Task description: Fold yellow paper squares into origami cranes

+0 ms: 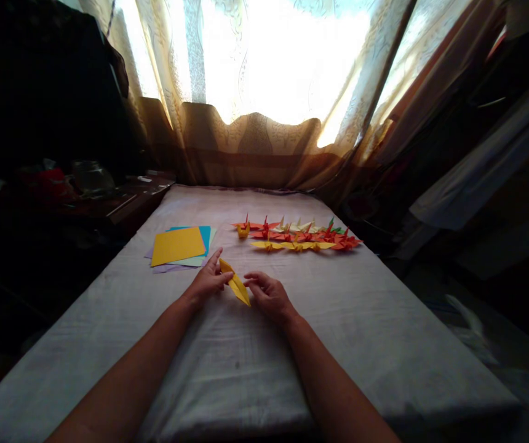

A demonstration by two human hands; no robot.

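I count two bare hands over the white cloth (361,344) and one folded yellow paper (237,287) between them, held slantwise with its lower tip towards the right hand (269,295). The left hand (206,283) has it: the thumb lies across its middle, the fingers are behind, pinched narrow on the paper, and the forefinger points up and away. The right hand's fingers are half curled beside the paper; I can't tell whether they touch it.

Beyond the right hand I count three yellow paper birds (298,246) in the front row. Behind them are several red paper birds (308,235), too overlapped for me to count, about three cream paper birds (298,226) and some green at the right. One small orange object (243,232) sits by their left end. Near the left hand lies one pile of loose paper (178,245), at least four colours: yellow, blue, pale green and purple.
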